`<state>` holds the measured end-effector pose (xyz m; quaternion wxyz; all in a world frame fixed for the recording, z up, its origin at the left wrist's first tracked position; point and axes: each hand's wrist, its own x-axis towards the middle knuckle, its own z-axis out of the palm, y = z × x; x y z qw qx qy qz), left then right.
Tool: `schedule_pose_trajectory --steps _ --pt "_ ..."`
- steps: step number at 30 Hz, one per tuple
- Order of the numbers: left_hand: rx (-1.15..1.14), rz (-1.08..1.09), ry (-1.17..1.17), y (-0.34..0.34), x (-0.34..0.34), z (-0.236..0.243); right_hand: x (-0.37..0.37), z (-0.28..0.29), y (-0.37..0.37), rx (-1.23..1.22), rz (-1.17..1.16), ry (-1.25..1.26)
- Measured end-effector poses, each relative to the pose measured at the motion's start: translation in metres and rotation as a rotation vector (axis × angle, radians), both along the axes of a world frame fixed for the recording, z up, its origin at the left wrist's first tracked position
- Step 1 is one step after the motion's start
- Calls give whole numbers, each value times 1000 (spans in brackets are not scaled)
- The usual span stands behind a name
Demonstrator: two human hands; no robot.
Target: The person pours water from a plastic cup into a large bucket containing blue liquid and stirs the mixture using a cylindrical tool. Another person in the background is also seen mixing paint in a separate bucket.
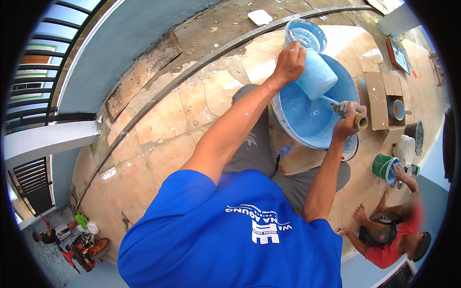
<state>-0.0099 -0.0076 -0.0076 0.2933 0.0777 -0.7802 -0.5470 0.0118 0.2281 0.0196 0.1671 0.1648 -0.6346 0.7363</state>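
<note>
Pinched between the fingers of my left hand [290,63] is the upper end of a paint-coated blue container [316,77]. The container hangs tilted over a large round tub [354,79] with light blue paint [305,113] inside. My right hand [347,119] is wrapped around a thick yellow-brown stick [361,123] above the tub's right side. The stick's far part is coated blue and reaches toward the container's lower end; whether they touch I cannot tell. Just beyond the tub is a smaller blue-smeared bucket [321,39], close to my left hand.
On the right are an open cardboard box [377,101], a small blue-lined pot [396,110] and a dark bucket [414,130]. A co-worker in red [389,249] sits lower right, one hand at a green bucket [382,165]. A motorbike [89,252] stands lower left.
</note>
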Motion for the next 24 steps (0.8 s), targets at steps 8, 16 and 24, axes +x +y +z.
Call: schedule_pose_trajectory --steps 8,16,24 --pt "6 2 -14 -2 2 1 36 -23 33 -63 207 -50" --pt "-1 -27 -12 -1 5 5 78 -5 53 -131 264 -264" --pt "-10 5 10 1 4 0 46 28 37 -246 173 -122"
